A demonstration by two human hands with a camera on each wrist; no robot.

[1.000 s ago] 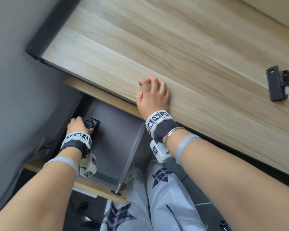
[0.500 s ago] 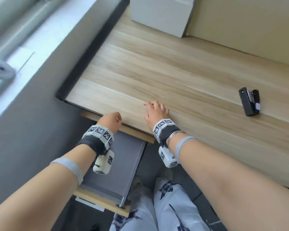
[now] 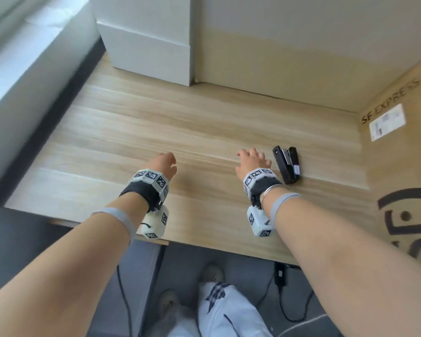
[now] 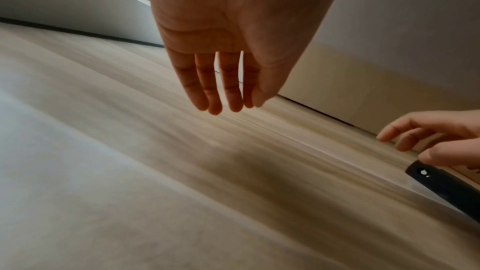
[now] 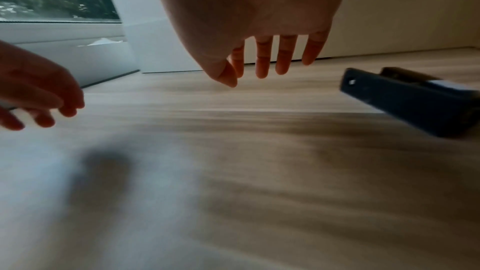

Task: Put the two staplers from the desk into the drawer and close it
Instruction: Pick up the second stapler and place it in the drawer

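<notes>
Desk (image 3: 156,122): pale wood-grain top with long streaks running left to right; its front edge lies back toward the wrists, and both hands hover above it.

Left hand (image 3: 162,164): palm down over the bare wood, holding nothing. In the left wrist view its fingers (image 4: 207,87) hang straight and slack, close together, with the thumb alongside, clear of the surface.

Right hand (image 3: 252,161): palm down, holding nothing. In the right wrist view its fingers (image 5: 262,59) are extended, slightly spread and clear of the wood.

Stapler (image 3: 286,166): one black stapler with a metal strip along the top. It lies on the desk just beside the right hand's little-finger side, not touched, its long axis running roughly along the line of the fingers. It is well apart from the left hand's fingers.

Drawer (image 3: 156,242): only a thin strip of pale wood shows under the desk's front edge, back behind the left wrist. Whether it is open cannot be told.

Cardboard box (image 3: 404,166): brown, printed "SF EXPRESS", with a white label. It stands on the desk beyond the stapler, on the outer side of the right hand.

White block (image 3: 146,40): a pale boxy shape resting on the desk ahead of the left fingertips, against a cream wall (image 3: 301,45).

Window sill (image 3: 22,57): white and blurred, on the outer side of the left hand.

Floor (image 3: 248,276): grey, below the desk edge, with black cables and the person's shoes and light trousers.
</notes>
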